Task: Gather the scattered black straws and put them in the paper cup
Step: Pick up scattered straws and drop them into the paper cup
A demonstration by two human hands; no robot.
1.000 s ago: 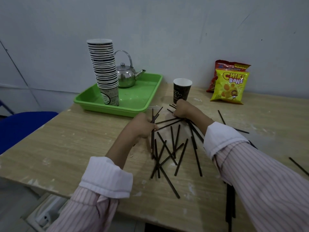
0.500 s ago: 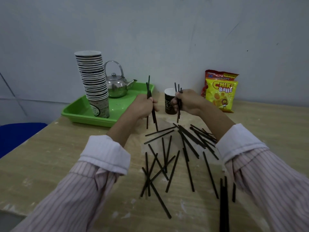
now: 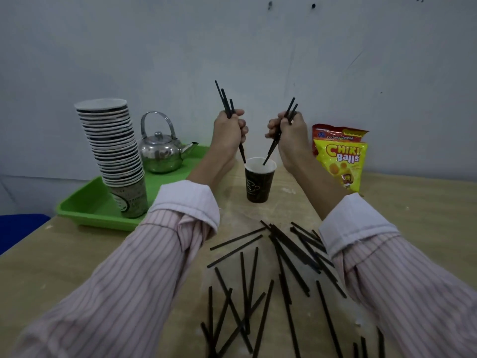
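Head view: left of the paper cup (image 3: 259, 183), a tall stack of cups (image 3: 111, 156) and a metal kettle (image 3: 161, 153) sit on a green tray (image 3: 85, 205).

Left hand (image 3: 228, 127) is just above-left of the cup, fist closed round a few black straws (image 3: 224, 99). They are near upright, with the lower tip at the cup's left rim, not clearly inside.

Right hand (image 3: 289, 130) is just above-right of the cup, fingers curled round its own small bundle (image 3: 290, 107). It slants in, and the tip looks to be inside the cup's mouth.

Right of the cup are two snack bags (image 3: 340, 164).

On the table (image 3: 77, 254), nearer the person than the cup, many loose straws (image 3: 237, 239) lie crossed and overlapping, so most of the task is left.

Handling, as a judgement:
- The straws look very light, thin, stiff and smooth, so they would likely roll and slip in a loose hold.
- Grip a bundle near mid-length, tips aligned, and feed it in steeply.
- The cup looks light and near empty, so a sideways knock could tip it.
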